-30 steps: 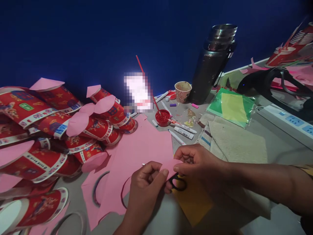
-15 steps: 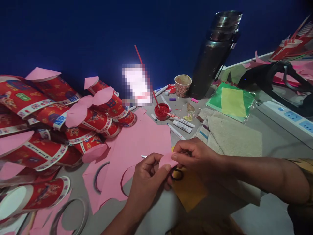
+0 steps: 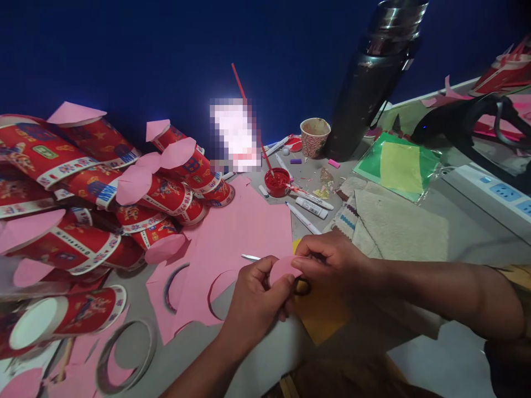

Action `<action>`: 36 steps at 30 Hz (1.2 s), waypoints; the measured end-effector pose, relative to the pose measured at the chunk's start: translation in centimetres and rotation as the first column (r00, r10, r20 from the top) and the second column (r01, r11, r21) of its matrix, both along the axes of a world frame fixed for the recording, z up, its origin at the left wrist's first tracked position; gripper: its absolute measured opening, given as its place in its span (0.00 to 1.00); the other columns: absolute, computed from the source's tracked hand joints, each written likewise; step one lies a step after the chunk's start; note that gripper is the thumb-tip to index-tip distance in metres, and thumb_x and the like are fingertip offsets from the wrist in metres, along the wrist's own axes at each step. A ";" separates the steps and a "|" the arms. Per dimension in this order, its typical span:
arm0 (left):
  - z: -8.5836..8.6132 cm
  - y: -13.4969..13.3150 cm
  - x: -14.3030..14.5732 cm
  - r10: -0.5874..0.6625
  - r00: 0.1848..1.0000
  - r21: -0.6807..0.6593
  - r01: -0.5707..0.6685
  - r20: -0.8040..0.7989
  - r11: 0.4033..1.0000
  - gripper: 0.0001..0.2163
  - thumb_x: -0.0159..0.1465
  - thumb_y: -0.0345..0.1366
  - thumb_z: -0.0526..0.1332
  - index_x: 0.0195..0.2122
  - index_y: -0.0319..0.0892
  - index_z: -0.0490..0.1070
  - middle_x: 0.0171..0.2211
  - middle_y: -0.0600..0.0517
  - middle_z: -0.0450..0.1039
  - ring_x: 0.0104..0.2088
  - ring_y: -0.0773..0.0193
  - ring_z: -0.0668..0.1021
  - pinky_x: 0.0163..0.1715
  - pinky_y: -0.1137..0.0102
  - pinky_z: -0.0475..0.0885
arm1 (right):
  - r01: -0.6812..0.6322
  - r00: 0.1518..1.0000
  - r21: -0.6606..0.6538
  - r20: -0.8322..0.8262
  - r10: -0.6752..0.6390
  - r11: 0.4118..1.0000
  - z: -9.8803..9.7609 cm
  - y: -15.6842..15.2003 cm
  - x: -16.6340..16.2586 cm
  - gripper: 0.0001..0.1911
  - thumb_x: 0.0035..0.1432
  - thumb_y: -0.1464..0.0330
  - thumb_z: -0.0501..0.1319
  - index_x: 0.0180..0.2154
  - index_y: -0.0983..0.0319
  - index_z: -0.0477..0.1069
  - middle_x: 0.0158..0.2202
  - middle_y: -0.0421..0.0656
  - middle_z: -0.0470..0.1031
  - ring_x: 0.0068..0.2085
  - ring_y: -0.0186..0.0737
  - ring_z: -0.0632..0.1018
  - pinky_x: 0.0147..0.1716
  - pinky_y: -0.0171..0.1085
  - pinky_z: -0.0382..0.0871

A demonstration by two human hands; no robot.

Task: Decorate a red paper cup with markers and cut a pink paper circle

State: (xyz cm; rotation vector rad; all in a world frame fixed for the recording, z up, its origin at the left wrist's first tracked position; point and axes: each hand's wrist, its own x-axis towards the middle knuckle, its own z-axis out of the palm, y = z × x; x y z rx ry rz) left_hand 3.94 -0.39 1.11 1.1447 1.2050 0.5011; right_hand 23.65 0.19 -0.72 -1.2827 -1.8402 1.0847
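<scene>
A pink paper piece [image 3: 285, 271] with a rounded edge is pinched between both hands above the table. My left hand [image 3: 261, 290] grips its left and lower edge, thumb on top. At its upper right, my right hand [image 3: 327, 257] closes thumb and fingers on the same paper. A dark loop [image 3: 302, 286], like a scissors handle, shows just under the hands; its other end is hidden. Left of them, a thin pale tip [image 3: 250, 257] lies over a large pink sheet [image 3: 240, 232] with round cutouts. Beneath the right hand rests an orange-yellow sheet [image 3: 321, 320].
Red paper cups [image 3: 95, 243] with pink paper tops are piled at left. A tape roll [image 3: 126, 356] lies at front left. Behind are a red paint pot [image 3: 277, 182], markers [image 3: 311, 208], a small cup [image 3: 314, 138], a black thermos [image 3: 365, 94], a cloth [image 3: 402, 226] and a power strip [image 3: 493, 190].
The view has shifted slightly, so the background items sit a little differently. Both hands keep the pink paper pinched, with barely any change in grip.
</scene>
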 end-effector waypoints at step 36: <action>-0.3 -1.0 0.6 0.048 0.938 0.343 0.078 -0.344 0.936 0.10 0.58 0.43 0.61 0.23 0.44 0.71 0.19 0.59 0.65 0.22 0.67 0.65 0.22 0.73 0.60 | -0.170 0.954 0.107 0.268 0.136 0.980 0.2 -0.7 -0.4 0.15 0.57 0.71 0.60 0.47 0.60 0.71 0.40 0.44 0.83 0.37 0.45 0.80 0.35 0.38 0.66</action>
